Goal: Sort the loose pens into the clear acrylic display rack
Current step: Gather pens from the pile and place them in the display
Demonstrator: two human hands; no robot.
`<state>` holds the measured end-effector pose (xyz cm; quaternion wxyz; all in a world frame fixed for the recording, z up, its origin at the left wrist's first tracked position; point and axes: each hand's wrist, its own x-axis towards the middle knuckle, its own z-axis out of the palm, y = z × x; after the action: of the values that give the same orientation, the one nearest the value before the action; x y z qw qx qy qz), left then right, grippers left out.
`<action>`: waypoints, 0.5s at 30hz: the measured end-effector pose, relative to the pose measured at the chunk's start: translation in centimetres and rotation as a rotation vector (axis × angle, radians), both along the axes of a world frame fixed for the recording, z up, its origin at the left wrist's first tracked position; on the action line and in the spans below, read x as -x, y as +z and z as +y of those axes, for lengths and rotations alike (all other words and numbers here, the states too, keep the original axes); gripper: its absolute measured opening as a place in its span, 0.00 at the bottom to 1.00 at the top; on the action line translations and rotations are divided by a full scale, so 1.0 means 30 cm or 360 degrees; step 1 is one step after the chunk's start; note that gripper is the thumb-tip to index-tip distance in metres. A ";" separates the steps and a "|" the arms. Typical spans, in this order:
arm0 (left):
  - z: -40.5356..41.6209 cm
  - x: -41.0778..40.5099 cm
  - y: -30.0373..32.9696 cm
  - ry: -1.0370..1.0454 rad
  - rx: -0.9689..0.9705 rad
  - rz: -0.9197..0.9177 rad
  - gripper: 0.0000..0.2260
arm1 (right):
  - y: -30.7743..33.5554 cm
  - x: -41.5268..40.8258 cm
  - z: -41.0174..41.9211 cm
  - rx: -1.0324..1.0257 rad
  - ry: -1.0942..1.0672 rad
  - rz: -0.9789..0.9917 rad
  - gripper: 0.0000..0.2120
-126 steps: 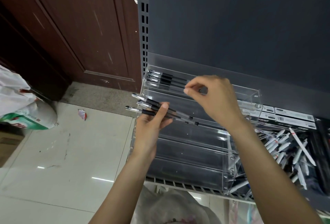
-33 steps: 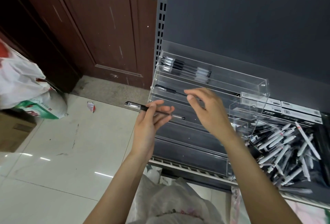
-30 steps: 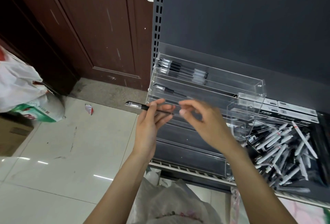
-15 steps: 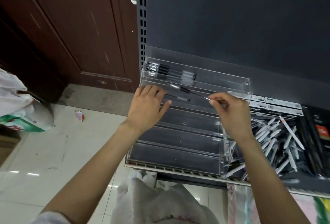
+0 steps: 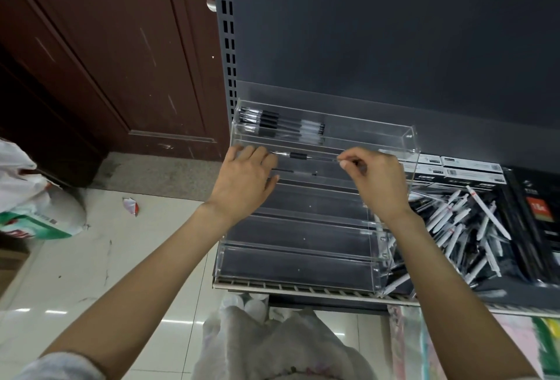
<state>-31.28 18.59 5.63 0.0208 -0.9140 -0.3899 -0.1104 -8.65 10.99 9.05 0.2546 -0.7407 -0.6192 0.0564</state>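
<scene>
The clear acrylic display rack (image 5: pixel 303 228) is standing at centre frame on a slatted shelf (image 5: pixel 303 287). Its top tier is holding a small row of black pens (image 5: pixel 281 125) at its left end. The second tier is holding one pen already laid down (image 5: pixel 294 171), and a second black pen (image 5: pixel 303 156) is being lowered in above it.

The right hand (image 5: pixel 375 179) is pinching that pen's right end between thumb and forefinger. The left hand (image 5: pixel 245 179) is resting with fingers loosely spread at the tier's left end, near the pen's tip; whether it is touching the pen cannot be told.

The three lower tiers are showing no pens. In my judgement the task is at an early stage.

At right of frame, a large heap of loose white pens (image 5: pixel 460 228) is lying beside the rack, unsorted, with boxed stock (image 5: pixel 472 167) behind it. Nothing appears to be blocking the tier openings. Plastic bags (image 5: pixel 272 346) are sitting below the shelf at bottom centre.
</scene>
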 end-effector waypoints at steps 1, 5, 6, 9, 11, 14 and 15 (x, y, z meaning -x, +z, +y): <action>0.000 0.004 -0.001 -0.0012 -0.0003 -0.0017 0.17 | 0.000 0.006 0.003 0.0011 0.0013 -0.0003 0.04; 0.001 0.009 0.005 -0.0037 0.0016 -0.0031 0.16 | -0.009 0.040 0.027 0.0052 0.0033 0.0037 0.05; 0.002 0.010 0.005 -0.0040 0.0003 -0.0037 0.15 | -0.014 0.051 0.035 0.0071 0.0051 0.0053 0.05; 0.004 0.018 -0.007 -0.0058 -0.0044 -0.0091 0.09 | -0.023 0.098 0.057 0.0216 0.0160 0.0047 0.06; 0.003 0.027 -0.017 -0.0061 -0.0058 -0.0147 0.05 | -0.021 0.122 0.078 0.0317 0.0198 0.0064 0.07; -0.001 0.034 -0.019 -0.0050 -0.0069 -0.0182 0.06 | -0.010 0.133 0.109 0.0472 0.0267 0.0121 0.09; -0.002 0.034 -0.018 -0.0042 -0.0071 -0.0174 0.08 | -0.009 0.133 0.115 0.0531 0.0298 0.0133 0.11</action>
<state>-32.30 18.51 5.08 0.0185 -0.9110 -0.3757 -0.1692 -12.64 14.43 8.78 0.1475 -0.7087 -0.6564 0.2125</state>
